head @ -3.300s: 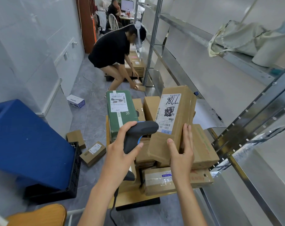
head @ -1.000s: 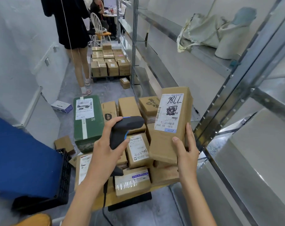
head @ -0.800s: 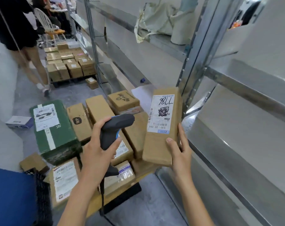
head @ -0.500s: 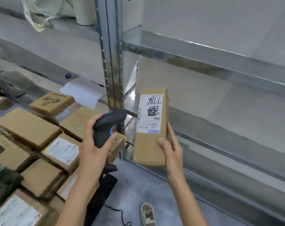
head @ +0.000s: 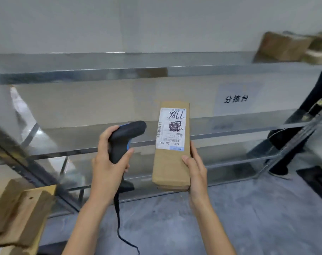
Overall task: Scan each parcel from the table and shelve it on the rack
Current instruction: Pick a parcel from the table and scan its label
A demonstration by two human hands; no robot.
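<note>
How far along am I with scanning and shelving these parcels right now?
Done: a few brown boxes already sit on the rack's upper shelf. In hand: your right hand holds a labelled parcel upright facing the rack, and your left hand grips the scanner. Left: shelving this parcel, plus boxes at lower left.

The right hand point(head: 197, 170) grips the lower right edge of a long brown cardboard parcel point(head: 172, 162), held upright with its white label point(head: 172, 128) facing the camera, handwriting at the label's top. The left hand point(head: 108, 166) is wrapped round the handle of a black scanner point(head: 124, 140), whose head points toward the label and whose cable point(head: 119, 229) hangs down over the grey floor point(head: 248, 218). Behind both stands a metal rack point(head: 119, 72) with boxes point(head: 285, 46) on its upper right shelf and a paper sign point(head: 236, 98) below; more boxes point(head: 18, 214) sit at the lower left.
</note>
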